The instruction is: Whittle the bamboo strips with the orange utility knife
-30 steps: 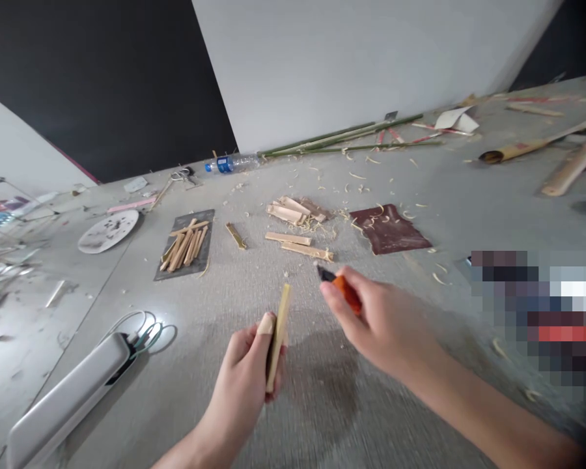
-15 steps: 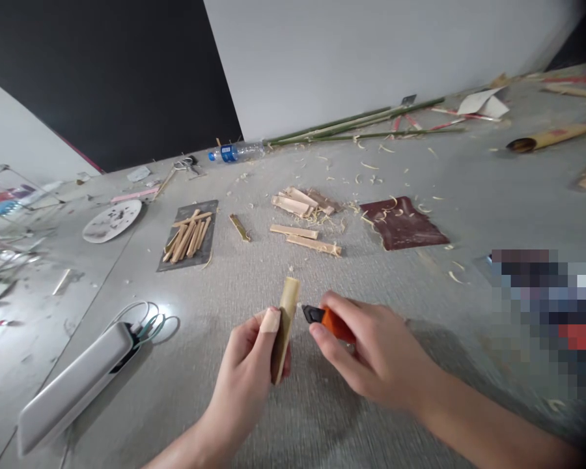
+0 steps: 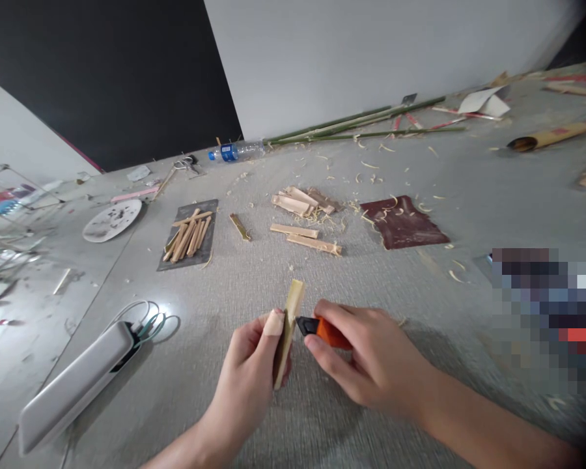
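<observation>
My left hand [image 3: 247, 378] grips a short split bamboo strip [image 3: 289, 318] upright, thumb pressed on its face. My right hand [image 3: 371, 355] is closed around an orange utility knife [image 3: 322, 329]; its black tip touches the strip's right edge. Both hands hover low over the grey carpet. Beyond them lie loose bamboo pieces [image 3: 303, 238] and a small heap of split bamboo [image 3: 300, 200].
A dark sheet carrying several bamboo sticks [image 3: 188, 236] lies at left, brown sandpaper [image 3: 403, 223] at right. A white power strip [image 3: 73, 391] with cables sits near left. Long green bamboo stalks [image 3: 356, 127] and a water bottle [image 3: 234, 152] line the wall. Shavings are scattered around.
My right hand has brought the knife down and left until its tip meets the strip. The left hand has turned the strip slightly and lowered it.
</observation>
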Tool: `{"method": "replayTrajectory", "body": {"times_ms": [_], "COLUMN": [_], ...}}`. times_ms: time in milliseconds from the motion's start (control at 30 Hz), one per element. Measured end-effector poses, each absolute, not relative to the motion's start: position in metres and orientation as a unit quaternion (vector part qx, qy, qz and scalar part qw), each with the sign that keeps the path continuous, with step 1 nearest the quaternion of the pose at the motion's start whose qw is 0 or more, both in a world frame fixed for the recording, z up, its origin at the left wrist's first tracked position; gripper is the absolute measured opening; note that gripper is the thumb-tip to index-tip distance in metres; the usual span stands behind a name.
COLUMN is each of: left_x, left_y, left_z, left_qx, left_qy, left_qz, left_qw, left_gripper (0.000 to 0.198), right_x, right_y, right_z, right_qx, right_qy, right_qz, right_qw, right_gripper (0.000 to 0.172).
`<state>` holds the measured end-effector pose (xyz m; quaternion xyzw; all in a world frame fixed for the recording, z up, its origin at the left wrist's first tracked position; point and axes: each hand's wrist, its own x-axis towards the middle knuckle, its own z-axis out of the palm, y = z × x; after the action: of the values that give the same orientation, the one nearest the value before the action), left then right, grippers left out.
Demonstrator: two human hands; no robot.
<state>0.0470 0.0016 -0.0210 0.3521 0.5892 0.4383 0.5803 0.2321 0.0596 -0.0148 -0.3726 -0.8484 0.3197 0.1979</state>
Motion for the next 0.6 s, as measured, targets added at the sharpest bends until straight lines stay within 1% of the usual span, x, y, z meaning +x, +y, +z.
{"method": "replayTrajectory", "body": {"times_ms": [300, 433, 500, 600], "left_x": [0.045, 0.049, 0.053, 0.058], "left_y": [-0.001, -0.006, -0.010, -0.016], "left_z": [-0.027, -0.026, -0.024, -0.020], "left_qx": [0.338, 0.328, 0.328, 0.327], "left_qy": [0.580, 0.588, 0.586, 0.568], "left_qz": [0.430, 0.428, 0.415, 0.387], "left_qw": [0.604, 0.603, 0.614, 0.649], "left_gripper": [0.061, 0.062, 0.064, 0.068], "right_x": [0.232, 0.233, 0.237, 0.249], "right_y": [0.055, 0.058, 0.068, 0.086], "right_z": [-0.011, -0.013, -0.015, -0.012], "right_qx": [-0.376, -0.382, -0.432, -0.555], "right_qy": [-0.864, -0.868, -0.845, -0.773], "right_qz": [0.294, 0.270, 0.258, 0.207], "right_qw": [0.160, 0.164, 0.178, 0.227], "right_gripper": [0.033, 0.033, 0.037, 0.044]}}
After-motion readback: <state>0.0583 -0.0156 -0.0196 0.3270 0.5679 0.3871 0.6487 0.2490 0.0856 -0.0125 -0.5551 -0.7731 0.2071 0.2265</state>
